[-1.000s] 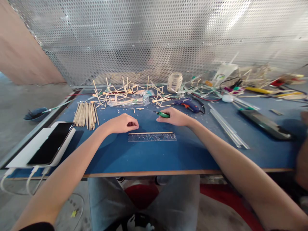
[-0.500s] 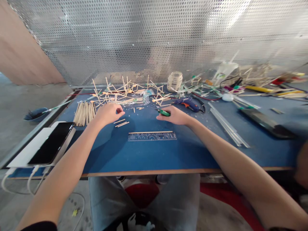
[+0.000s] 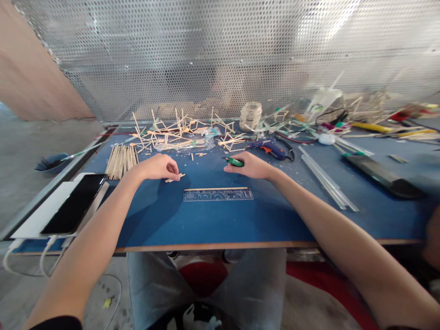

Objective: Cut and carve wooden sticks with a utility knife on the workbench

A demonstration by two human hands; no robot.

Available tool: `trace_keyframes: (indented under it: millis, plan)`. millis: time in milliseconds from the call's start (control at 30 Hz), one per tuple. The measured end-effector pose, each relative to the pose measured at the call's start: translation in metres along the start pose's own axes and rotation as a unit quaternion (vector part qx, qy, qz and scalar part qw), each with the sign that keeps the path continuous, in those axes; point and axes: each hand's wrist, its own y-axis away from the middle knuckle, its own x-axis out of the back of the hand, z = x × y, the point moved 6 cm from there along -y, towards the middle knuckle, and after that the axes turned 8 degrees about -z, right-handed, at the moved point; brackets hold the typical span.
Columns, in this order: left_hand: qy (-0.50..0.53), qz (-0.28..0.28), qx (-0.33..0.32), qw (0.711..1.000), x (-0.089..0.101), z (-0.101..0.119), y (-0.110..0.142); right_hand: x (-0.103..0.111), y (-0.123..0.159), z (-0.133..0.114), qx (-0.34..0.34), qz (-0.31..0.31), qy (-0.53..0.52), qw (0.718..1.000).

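Head view: the left hand [image 3: 161, 167] bent over some short sticks [image 3: 167, 180] on the blue tabletop [image 3: 213, 224], left of a clear ruler [image 3: 218, 195].
Left fingertips: closed in together at the sticks; whether they gripped one or only touched it could not be told.
Right hand [image 3: 250, 165]: curled around a green-handled tool [image 3: 235, 162], its tip pointing left.
Ruler: flat on the tabletop, one long stick [image 3: 216, 189] along its far edge.
Good handling: a light fingertip pinch seemed best for squaring the short pieces, ends level, without nudging the ruler; the tool's tip was best kept off the left fingers.
Hidden: fingers covered part of the short sticks, leaving their count unsure; the tool, perhaps a cutter, was mostly inside the grip.
Right edge: a co-worker's arm [image 3: 432, 238], blurred and cut off.
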Motion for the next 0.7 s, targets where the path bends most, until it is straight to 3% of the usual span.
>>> trace_keyframes:
  millis: [267, 533, 700]
  plan:
    - [-0.027, -0.035, 0.001, 0.999, -0.005, 0.004, 0.000, -0.001, 0.000, 0.000, 0.001, -0.007, 0.005, 1.000]
    - [-0.024, 0.002, -0.105, 0.994, -0.011, 0.029, -0.003, -0.003, 0.000, 0.000, 0.000, -0.011, 0.007, 1.000]
    - [-0.002, -0.019, -0.118, 0.993, -0.024, 0.043, -0.006, -0.002, -0.001, -0.001, -0.006, -0.008, 0.015, 1.000]
